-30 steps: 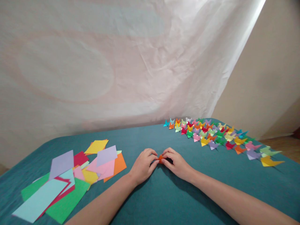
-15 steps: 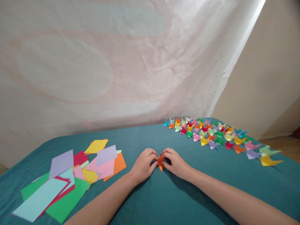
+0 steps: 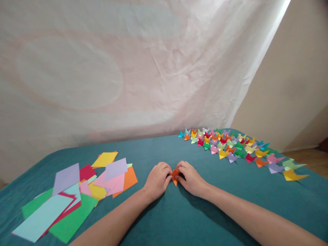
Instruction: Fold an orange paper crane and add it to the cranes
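Observation:
A small piece of folded orange origami paper (image 3: 175,178) is pinched between my two hands, low over the middle of the table. My left hand (image 3: 158,179) grips its left side with thumb and fingertips. On the other side, my right hand (image 3: 191,177) holds it the same way, fingers curled inward. A pointed tip of the paper sticks out downward, toward me. Its upper part is partly covered by my fingertips.
Loose coloured paper sheets (image 3: 68,218) lie overlapping on the left of the green-covered table (image 3: 153,225). Several rows of small folded paper birds (image 3: 232,157) stand at the right and back right. A pale cloth (image 3: 115,75) hangs behind the table.
The upper part of the orange paper looks more closed, with its side points less spread than before. Both hands keep their pinch and have barely moved.

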{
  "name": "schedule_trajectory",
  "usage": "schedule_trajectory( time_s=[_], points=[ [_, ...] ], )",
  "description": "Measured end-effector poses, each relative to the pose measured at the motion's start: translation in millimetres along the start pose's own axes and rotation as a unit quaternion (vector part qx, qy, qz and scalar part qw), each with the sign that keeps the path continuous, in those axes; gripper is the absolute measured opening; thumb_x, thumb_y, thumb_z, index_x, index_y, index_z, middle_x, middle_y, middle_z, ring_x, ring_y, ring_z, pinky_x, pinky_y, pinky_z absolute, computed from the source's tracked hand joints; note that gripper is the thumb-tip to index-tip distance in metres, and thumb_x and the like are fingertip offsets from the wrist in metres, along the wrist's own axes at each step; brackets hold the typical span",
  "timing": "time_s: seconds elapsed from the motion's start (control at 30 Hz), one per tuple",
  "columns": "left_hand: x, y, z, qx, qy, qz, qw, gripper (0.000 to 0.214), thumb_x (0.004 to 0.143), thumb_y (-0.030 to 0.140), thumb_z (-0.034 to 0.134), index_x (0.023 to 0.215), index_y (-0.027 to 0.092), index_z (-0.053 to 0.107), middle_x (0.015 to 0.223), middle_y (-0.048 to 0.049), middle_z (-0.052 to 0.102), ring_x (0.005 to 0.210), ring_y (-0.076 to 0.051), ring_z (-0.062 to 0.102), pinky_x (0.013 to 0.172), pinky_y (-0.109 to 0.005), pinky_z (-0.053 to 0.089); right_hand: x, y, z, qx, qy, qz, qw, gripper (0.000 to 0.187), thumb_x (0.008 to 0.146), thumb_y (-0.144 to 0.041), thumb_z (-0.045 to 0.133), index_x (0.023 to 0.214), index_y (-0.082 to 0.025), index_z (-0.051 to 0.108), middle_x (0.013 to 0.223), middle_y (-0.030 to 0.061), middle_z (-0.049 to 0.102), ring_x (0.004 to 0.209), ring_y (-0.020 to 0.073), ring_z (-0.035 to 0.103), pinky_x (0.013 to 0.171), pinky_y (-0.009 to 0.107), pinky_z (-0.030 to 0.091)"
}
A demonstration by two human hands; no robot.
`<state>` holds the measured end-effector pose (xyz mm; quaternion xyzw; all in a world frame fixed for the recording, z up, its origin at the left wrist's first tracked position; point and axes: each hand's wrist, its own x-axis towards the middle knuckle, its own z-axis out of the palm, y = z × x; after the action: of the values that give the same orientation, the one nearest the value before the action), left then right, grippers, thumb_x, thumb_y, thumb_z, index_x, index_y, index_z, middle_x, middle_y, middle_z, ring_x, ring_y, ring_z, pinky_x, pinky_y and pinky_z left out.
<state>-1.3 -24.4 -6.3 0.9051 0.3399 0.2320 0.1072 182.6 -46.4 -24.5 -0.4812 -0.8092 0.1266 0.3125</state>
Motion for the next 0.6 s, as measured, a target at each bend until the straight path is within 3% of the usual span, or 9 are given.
schedule_trajectory(
  time_s=[0.37,0.6],
  points=[
    [-1.9,-2.1,1.2,-0.037,0.015,-0.026,0.999,0.012,0.072,0.013,0.057,0.083,0.018,0.057,0.088,-0.0032,0.058,0.087,-0.019,0.051,0.078,-0.032,0.041,0.2,-1.0,-2.5,0.017,0.0,-0.013,1.0,0.012,0.072,-0.018,0.063,0.083,-0.017,0.057,0.093,0.0047,0.056,0.087,0.0187,0.05,0.078,0.033,0.04],
    [-0.5,-2.8,0.0,-0.054,0.003,-0.027,0.998,0.005,0.08,0.02,0.055,0.083,0.019,0.058,0.088,-0.0035,0.058,0.087,-0.019,0.051,0.079,-0.032,0.04,0.1,-1.5,-5.2,0.035,-0.003,-0.016,0.999,0.012,0.072,-0.02,0.065,0.081,-0.017,0.058,0.092,0.0049,0.057,0.087,0.0189,0.051,0.078,0.033,0.04]
  ],
)
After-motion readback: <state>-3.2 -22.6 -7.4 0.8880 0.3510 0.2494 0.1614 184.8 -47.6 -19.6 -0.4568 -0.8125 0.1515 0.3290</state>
